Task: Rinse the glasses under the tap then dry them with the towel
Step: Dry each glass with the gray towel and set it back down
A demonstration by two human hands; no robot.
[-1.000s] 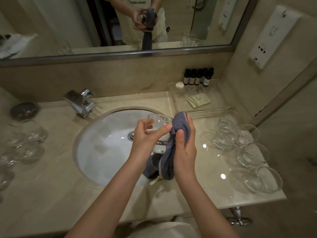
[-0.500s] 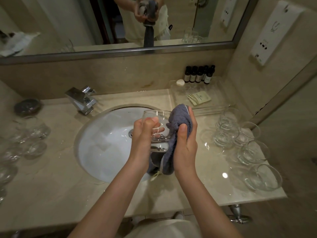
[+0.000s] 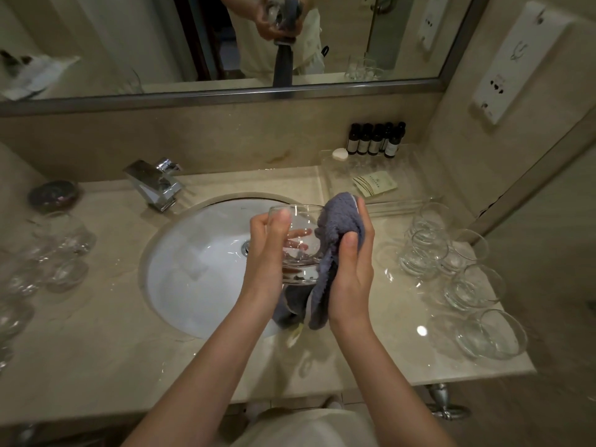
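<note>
**Drying the held glass**

Over the white oval sink basin (image 3: 193, 272), the left hand (image 3: 271, 253) curls around the clear round glass tumbler (image 3: 298, 246); the right hand (image 3: 350, 262) pinches the grey-blue terry towel (image 3: 338, 221) against its side. Best to turn the glass steadily, working cloth inside the rim

No lettering is legible: the labels on the dark bottles (image 3: 375, 139) and the sachet (image 3: 374, 184) are too blurred.
</note>
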